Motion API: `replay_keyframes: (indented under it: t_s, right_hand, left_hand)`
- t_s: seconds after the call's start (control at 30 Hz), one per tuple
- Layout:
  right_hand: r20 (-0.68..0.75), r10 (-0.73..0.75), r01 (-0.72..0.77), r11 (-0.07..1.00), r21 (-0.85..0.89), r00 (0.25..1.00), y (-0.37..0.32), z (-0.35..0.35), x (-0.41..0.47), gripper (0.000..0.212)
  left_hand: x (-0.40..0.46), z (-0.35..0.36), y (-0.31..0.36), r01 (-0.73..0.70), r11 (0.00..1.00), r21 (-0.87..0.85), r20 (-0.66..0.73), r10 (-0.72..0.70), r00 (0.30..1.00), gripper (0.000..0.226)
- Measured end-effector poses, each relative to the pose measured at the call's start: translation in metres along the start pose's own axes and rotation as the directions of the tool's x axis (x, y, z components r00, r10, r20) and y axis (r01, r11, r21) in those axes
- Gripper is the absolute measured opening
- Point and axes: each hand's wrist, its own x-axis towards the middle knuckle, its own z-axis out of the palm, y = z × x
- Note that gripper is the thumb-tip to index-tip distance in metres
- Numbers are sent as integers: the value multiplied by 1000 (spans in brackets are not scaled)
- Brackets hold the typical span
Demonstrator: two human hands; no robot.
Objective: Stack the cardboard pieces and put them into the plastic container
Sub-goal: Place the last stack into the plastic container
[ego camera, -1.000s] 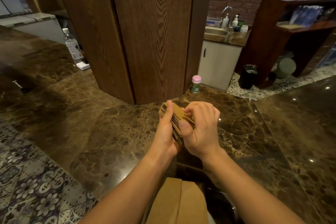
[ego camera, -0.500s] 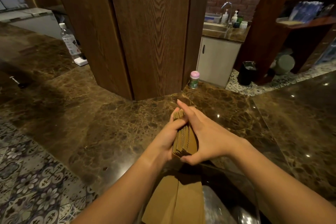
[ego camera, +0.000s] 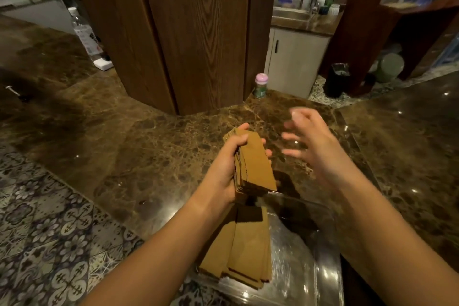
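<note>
Gleaming brown marble counter (ego camera: 154,156) wraps a wooden pillar (ego camera: 188,32), tiled floor (ego camera: 49,231) below.

Brown marble counter (ego camera: 149,156) wraps a wood pillar (ego camera: 193,32); small pink-capped jar (ego camera: 260,85) at pillar's right foot, water bottle (ego camera: 85,32) far left, sink w/ soap bottles (ego camera: 293,13) far right, black bin (ego camera: 336,79) on patterned floor

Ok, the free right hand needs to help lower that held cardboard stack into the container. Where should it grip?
Probably the stack's exposed right long edge, coming in from the right. The left hand already wraps the left edge and far end, and the open right hand hovers on that side. Pinching across the flat faces there should keep the pieces aligned above the plastic container.
</note>
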Motion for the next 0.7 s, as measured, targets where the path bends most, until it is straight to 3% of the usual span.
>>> replay_keyframes:
  t_s: [0.03,0.13,0.27,0.33,0.47,0.53,0.6,0.63,0.7]
  right_hand:
    - [-32,110,-110,994,15,993,1,-2,-8,52]
    - [112,380,-384,923,22,918,14,4,-37,48]
    - [152,405,-425,895,135,902,23,12,-64,51]
    - [184,389,-419,893,167,903,26,12,-76,42]
    - [122,459,-474,867,156,880,28,6,-96,44]
    - [29,503,-503,862,61,864,26,2,-103,40]
    - [-106,508,-519,834,-186,855,26,4,-112,25]
    - [-164,494,-519,780,-349,854,27,7,-116,24]
    - [-219,463,-491,623,-609,859,32,16,-122,30]
  left_hand:
    - [-3,2,-2,-15,1000,11,14,15,1000,33]
    - [-18,11,-15,-24,995,92,78,16,997,32]
    - [-35,16,-28,-126,955,270,164,83,983,49]
    - [-43,13,-33,-141,914,379,169,81,982,60]
    - [-53,3,-34,-153,824,545,148,85,985,75]
    - [-52,-7,-32,-233,726,647,142,186,972,74]
    - [-52,-16,-24,-299,587,752,162,275,948,53]
    - [-52,-22,-20,-315,450,835,189,304,934,42]
    - [-52,-42,-14,-298,72,952,260,325,909,36]
